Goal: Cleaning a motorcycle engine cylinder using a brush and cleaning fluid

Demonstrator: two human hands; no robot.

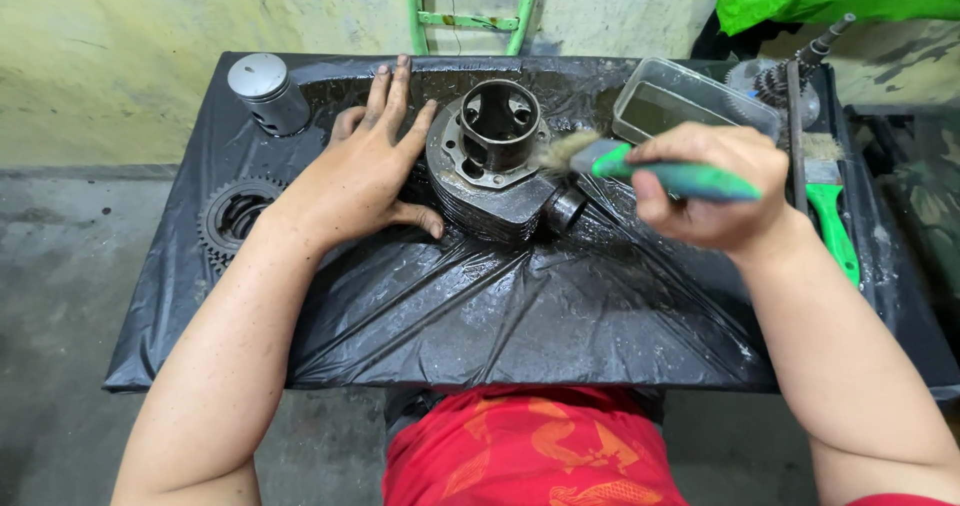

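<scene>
while l hand (pixel 365 171) lies flat steadying engine cylinder (pixel 493 161), r hand (pixel 712 188) grips green brush (pixel 660 169) w/ bristles touching it.

A silver piston (pixel 268 91) stands at the far left corner of the table (pixel 480 316), which is wrapped in wet black plastic. A toothed gear (pixel 232 218) lies near the left edge. At the right sit a clear plastic tub (pixel 690 101), a spare green-handled brush (pixel 828 201) and a threaded shaft (pixel 800 66). A green metal frame (pixel 470 11) leans against the wall behind.
</scene>
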